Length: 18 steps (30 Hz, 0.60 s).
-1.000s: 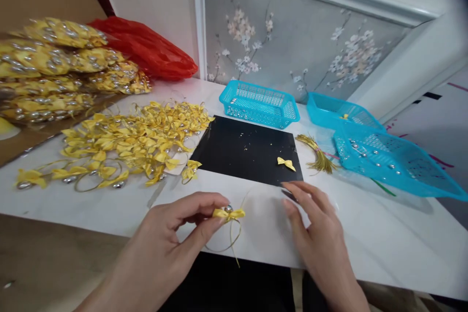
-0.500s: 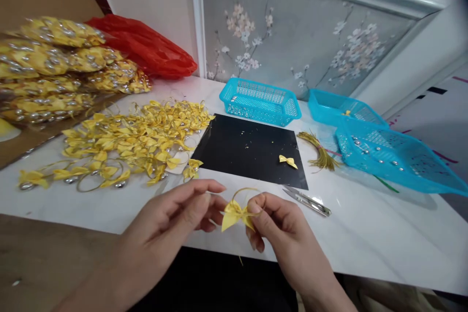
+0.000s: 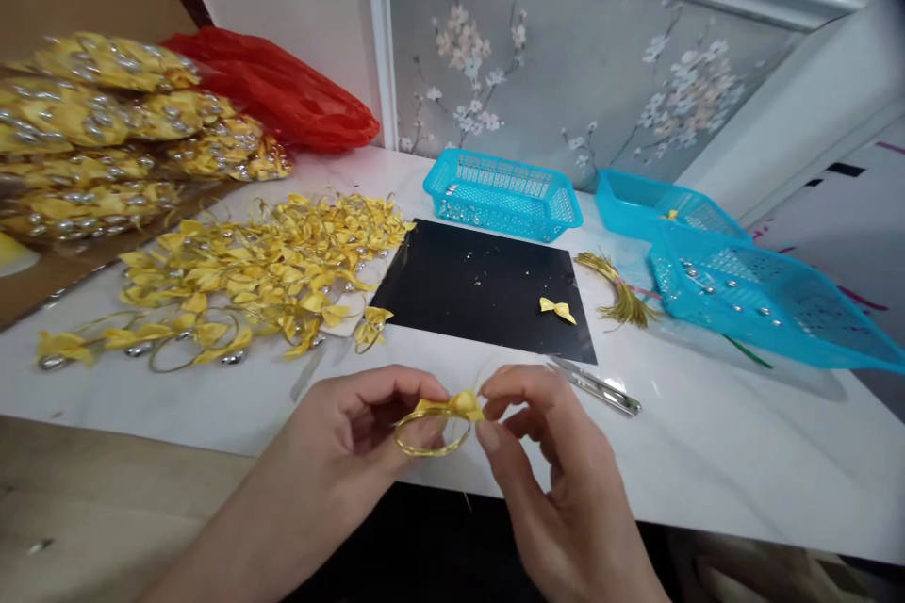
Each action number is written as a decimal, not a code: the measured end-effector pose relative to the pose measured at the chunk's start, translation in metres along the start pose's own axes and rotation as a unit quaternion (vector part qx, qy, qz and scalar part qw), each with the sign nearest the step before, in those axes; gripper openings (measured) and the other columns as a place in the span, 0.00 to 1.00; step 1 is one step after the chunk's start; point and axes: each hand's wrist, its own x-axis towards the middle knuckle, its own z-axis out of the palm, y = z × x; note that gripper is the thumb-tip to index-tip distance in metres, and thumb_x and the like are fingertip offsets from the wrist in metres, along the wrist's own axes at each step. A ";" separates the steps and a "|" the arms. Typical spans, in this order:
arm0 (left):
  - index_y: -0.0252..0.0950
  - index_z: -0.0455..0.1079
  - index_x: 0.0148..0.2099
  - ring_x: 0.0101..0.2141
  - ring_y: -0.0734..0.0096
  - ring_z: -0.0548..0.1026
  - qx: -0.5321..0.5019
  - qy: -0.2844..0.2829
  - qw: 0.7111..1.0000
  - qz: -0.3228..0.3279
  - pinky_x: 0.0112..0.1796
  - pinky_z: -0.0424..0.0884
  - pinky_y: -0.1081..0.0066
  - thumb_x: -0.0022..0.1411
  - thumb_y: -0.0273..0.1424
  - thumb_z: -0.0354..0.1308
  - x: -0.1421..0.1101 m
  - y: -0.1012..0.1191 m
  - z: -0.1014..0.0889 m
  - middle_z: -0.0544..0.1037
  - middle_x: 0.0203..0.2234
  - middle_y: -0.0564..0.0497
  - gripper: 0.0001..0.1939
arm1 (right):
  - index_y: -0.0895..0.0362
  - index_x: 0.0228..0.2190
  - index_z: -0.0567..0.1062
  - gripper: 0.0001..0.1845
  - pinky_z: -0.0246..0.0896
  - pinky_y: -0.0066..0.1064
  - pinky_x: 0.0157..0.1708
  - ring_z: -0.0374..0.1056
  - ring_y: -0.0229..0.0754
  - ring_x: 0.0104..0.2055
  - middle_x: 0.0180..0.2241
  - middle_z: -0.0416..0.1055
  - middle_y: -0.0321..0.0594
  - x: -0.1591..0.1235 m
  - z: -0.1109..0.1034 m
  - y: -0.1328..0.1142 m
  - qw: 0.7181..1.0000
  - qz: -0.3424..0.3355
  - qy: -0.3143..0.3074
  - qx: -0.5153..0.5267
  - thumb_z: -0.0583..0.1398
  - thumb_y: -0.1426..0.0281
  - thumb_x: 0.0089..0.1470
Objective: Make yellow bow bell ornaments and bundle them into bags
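My left hand (image 3: 353,438) and my right hand (image 3: 541,452) meet over the near edge of the white table (image 3: 707,462). Both pinch a small yellow ribbon bow with a gold cord loop (image 3: 442,419) between their fingertips. Metal snips (image 3: 598,388) lie on the table just right of my right hand. A single loose yellow bow (image 3: 557,309) rests on the black mat (image 3: 481,287) beyond my hands.
A heap of finished yellow bows with silver beads (image 3: 261,268) spreads at the left; bagged ones (image 3: 106,132) and a red plastic bag (image 3: 283,94) lie behind it. Three blue baskets (image 3: 501,198) (image 3: 665,212) (image 3: 764,311) stand at the back and right. A gold cord bundle (image 3: 618,292) lies beside the mat.
My right hand left the snips on the table and came to the bow. Both hands turned it, and the cord now forms a loop under my left fingers.
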 end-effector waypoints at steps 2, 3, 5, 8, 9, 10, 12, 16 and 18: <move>0.44 0.77 0.37 0.32 0.73 0.79 0.017 0.019 1.000 0.006 0.34 0.74 0.80 0.59 0.35 0.63 -0.001 0.000 0.000 0.82 0.30 0.57 0.04 | 0.51 0.41 0.72 0.12 0.65 0.28 0.36 0.67 0.39 0.38 0.39 0.69 0.38 -0.001 -0.001 0.000 0.997 -0.046 0.017 -0.067 0.57 0.77 0.57; 0.43 0.77 0.37 0.32 0.72 0.79 0.028 0.023 0.999 0.011 0.33 0.74 0.79 0.59 0.35 0.63 -0.002 0.001 0.001 0.82 0.30 0.57 0.04 | 0.51 0.41 0.73 0.13 0.66 0.29 0.37 0.67 0.39 0.39 0.40 0.68 0.39 -0.002 -0.001 0.000 0.994 -0.059 0.018 -0.091 0.58 0.78 0.56; 0.43 0.77 0.37 0.30 0.71 0.79 0.045 0.021 0.999 0.021 0.32 0.75 0.78 0.59 0.35 0.62 -0.004 0.003 0.003 0.82 0.29 0.56 0.05 | 0.52 0.41 0.74 0.13 0.67 0.31 0.39 0.68 0.41 0.40 0.40 0.67 0.40 -0.002 0.000 0.000 0.990 -0.075 0.023 -0.115 0.58 0.78 0.55; 0.43 0.77 0.37 0.30 0.70 0.80 0.073 0.035 0.996 0.042 0.32 0.75 0.77 0.60 0.34 0.60 -0.008 0.007 0.008 0.82 0.28 0.57 0.05 | 0.54 0.40 0.73 0.11 0.67 0.32 0.38 0.68 0.41 0.39 0.39 0.66 0.42 0.000 0.004 0.001 0.986 -0.099 0.032 -0.132 0.55 0.79 0.58; 0.43 0.77 0.36 0.30 0.70 0.80 0.085 0.045 0.994 0.054 0.31 0.75 0.77 0.60 0.33 0.60 -0.008 0.007 0.009 0.82 0.28 0.57 0.05 | 0.54 0.39 0.73 0.11 0.67 0.33 0.38 0.67 0.41 0.38 0.38 0.66 0.42 0.000 0.005 0.001 0.984 -0.106 0.035 -0.138 0.54 0.79 0.59; 0.43 0.77 0.36 0.29 0.71 0.80 0.098 0.056 0.991 0.066 0.31 0.75 0.78 0.60 0.32 0.59 -0.008 0.007 0.010 0.82 0.28 0.57 0.05 | 0.55 0.39 0.73 0.11 0.67 0.33 0.37 0.67 0.40 0.38 0.38 0.66 0.42 0.000 0.006 0.002 0.982 -0.113 0.037 -0.145 0.54 0.80 0.59; 0.43 0.77 0.35 0.28 0.71 0.79 0.120 0.073 0.986 0.088 0.30 0.74 0.78 0.60 0.30 0.58 -0.008 0.007 0.012 0.82 0.28 0.57 0.05 | 0.56 0.39 0.72 0.12 0.66 0.34 0.36 0.66 0.41 0.37 0.37 0.66 0.44 0.001 0.009 0.002 0.976 -0.134 0.045 -0.163 0.54 0.81 0.59; 0.41 0.76 0.34 0.29 0.70 0.79 0.164 0.065 0.979 0.103 0.31 0.74 0.76 0.60 0.29 0.57 -0.007 0.004 0.012 0.81 0.28 0.55 0.06 | 0.60 0.36 0.71 0.12 0.60 0.34 0.30 0.62 0.41 0.33 0.34 0.67 0.45 0.002 0.013 0.000 0.945 -0.211 0.059 -0.243 0.52 0.84 0.58; 0.40 0.74 0.33 0.29 0.70 0.78 0.179 0.032 0.979 0.095 0.31 0.74 0.75 0.61 0.28 0.55 -0.007 0.005 0.011 0.80 0.28 0.55 0.07 | 0.60 0.34 0.71 0.13 0.56 0.35 0.30 0.61 0.41 0.32 0.34 0.67 0.45 0.003 0.012 -0.003 0.923 -0.239 0.043 -0.299 0.50 0.84 0.59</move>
